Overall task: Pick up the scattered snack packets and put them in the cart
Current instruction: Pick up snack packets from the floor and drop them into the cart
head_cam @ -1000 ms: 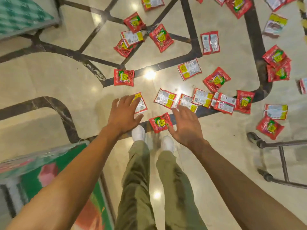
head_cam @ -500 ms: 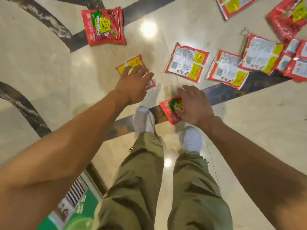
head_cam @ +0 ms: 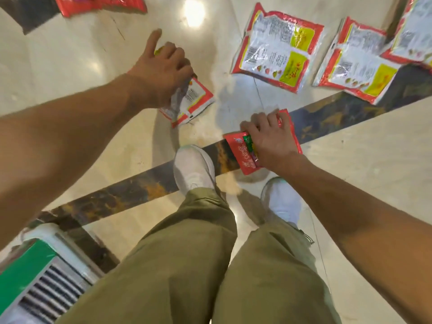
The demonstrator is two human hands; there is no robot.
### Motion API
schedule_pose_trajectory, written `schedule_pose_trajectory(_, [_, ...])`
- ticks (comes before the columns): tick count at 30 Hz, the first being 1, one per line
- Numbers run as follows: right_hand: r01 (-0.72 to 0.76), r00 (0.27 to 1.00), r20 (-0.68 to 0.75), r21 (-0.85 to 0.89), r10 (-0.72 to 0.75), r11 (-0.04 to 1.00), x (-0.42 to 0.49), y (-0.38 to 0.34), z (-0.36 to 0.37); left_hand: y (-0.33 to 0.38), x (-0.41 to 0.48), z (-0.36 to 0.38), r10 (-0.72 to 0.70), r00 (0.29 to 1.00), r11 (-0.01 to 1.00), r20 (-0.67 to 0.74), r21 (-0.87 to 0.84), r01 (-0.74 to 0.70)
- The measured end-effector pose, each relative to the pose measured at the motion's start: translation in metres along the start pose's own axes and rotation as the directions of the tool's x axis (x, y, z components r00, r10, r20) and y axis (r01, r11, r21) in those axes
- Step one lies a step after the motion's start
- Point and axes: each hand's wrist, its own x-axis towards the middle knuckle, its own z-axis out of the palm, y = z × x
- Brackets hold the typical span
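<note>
Head view: left hand [head_cam: 161, 69] clutched a white packet [head_cam: 198, 94] at 11 o'clock, right hand [head_cam: 272, 142] a red packet [head_cam: 240, 155] at 1 o'clock, probably to cart them.

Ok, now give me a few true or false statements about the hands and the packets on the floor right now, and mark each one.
1. The left hand grips a white-backed packet. True.
2. The right hand lies flat and empty on the floor. False: its fingers are curled round a red packet.
3. Beyond the hands, loose packets lie back side up on the floor. True.
4. The cart stands beside the right foot. False: no cart shows in this view.
5. The person wears black shoes. False: the shoes are white.
</note>
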Motion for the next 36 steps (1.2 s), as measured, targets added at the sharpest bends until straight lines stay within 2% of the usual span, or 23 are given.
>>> schedule_pose_trajectory(5, [-0.075, 0.997, 0.028, -0.022, 0.076, 0.997, -0.009, -0.001, -0.025, -0.006, -0.015, -0.023, -0.123, 0.99, 0.992, 0.063, -0.019, 0.124])
schedule_pose_trajectory(9, [-0.191, 0.981, 0.069, 0.128, 0.183, 0.973, -0.041, -0.004, -0.059, 0.002, -0.038, -0.063, -0.292, 0.955, 0.932, 0.059, -0.208, 0.298])
schedule_pose_trajectory(11, [-0.284, 0.958, 0.054, 0.322, 0.282, 0.903, -0.066, -0.006, -0.08, 0.009, -0.056, -0.091, -0.366, 0.925, 0.852, 0.099, -0.364, 0.376])
schedule_pose_trajectory(13, [-0.362, 0.921, 0.102, 0.58, 0.376, 0.73, -0.094, -0.009, -0.107, 0.019, -0.078, -0.124, -0.44, 0.886, 0.721, 0.145, -0.532, 0.445])
schedule_pose_trajectory(15, [-0.423, 0.867, 0.201, 0.781, 0.457, 0.46, -0.124, -0.012, -0.141, 0.029, -0.104, -0.161, -0.5, 0.846, 0.559, 0.184, -0.678, 0.478])
schedule_pose_trajectory(18, [-0.385, 0.803, 0.278, 0.917, 0.526, 0.102, -0.18, -0.017, -0.2, 0.05, -0.152, -0.223, -0.576, 0.777, 0.215, 0.254, -0.87, 0.443])
schedule_pose_trajectory(20, [-0.302, 0.774, 0.31, 0.947, 0.552, -0.109, -0.223, -0.018, -0.241, 0.064, -0.187, -0.266, -0.581, 0.754, 0.049, 0.307, -0.911, 0.409])
schedule_pose_trajectory(22, [-0.228, 0.761, 0.325, 0.944, 0.561, -0.239, -0.266, -0.018, -0.285, 0.079, -0.22, -0.314, -0.564, 0.743, -0.089, 0.361, -0.921, 0.379])
schedule_pose_trajectory(25, [-0.163, 0.758, 0.32, 0.937, 0.568, -0.31, -0.333, -0.019, -0.35, 0.103, -0.262, -0.4, -0.558, 0.731, -0.23, 0.393, -0.92, 0.319])
schedule_pose_trajectory(31, [-0.02, 0.744, 0.28, 0.917, 0.607, -0.398, -0.472, -0.018, -0.465, 0.148, -0.327, -0.572, -0.481, 0.785, -0.294, 0.391, -0.915, 0.276])
schedule_pose_trajectory(36, [0.111, 0.674, 0.246, 0.898, 0.697, -0.425, -0.574, -0.011, -0.517, 0.186, -0.351, -0.692, -0.419, 0.869, -0.238, 0.262, -0.956, 0.173])
